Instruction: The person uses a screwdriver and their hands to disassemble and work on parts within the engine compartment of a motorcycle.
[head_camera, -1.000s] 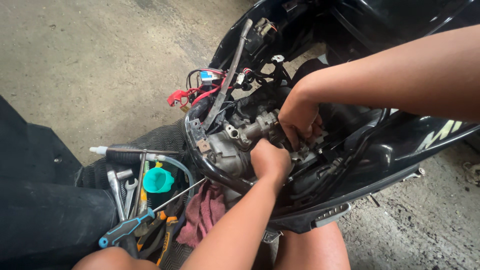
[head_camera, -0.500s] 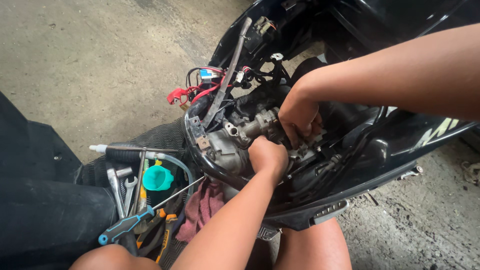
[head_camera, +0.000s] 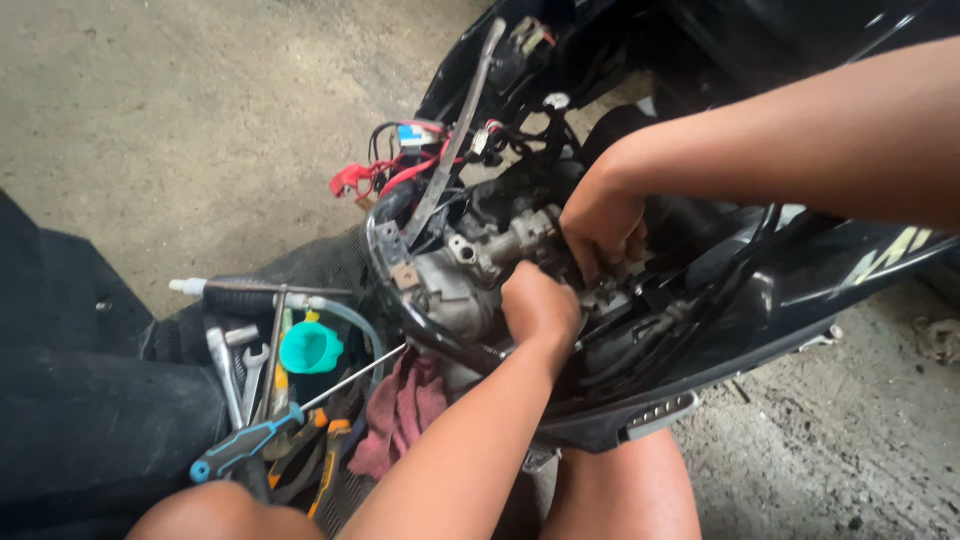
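From the head view, a rough grey concrete floor (head_camera: 180, 120) fills the upper left, dusty and stained. A black scooter (head_camera: 800, 290) lies opened up across the right side, its grey metal engine part (head_camera: 470, 270) exposed near the middle. The left hand (head_camera: 540, 310) is curled into a fist against the lower side of that part; what it grips is hidden. The right hand (head_camera: 603, 222) has its fingers bent in on the part's upper side. On a black mat (head_camera: 300, 270) at lower left lie wrenches (head_camera: 238, 365), a blue-handled screwdriver (head_camera: 250, 440), a teal cap (head_camera: 311, 348) and a reddish rag (head_camera: 400, 410). Red wires (head_camera: 385, 178) hang above.
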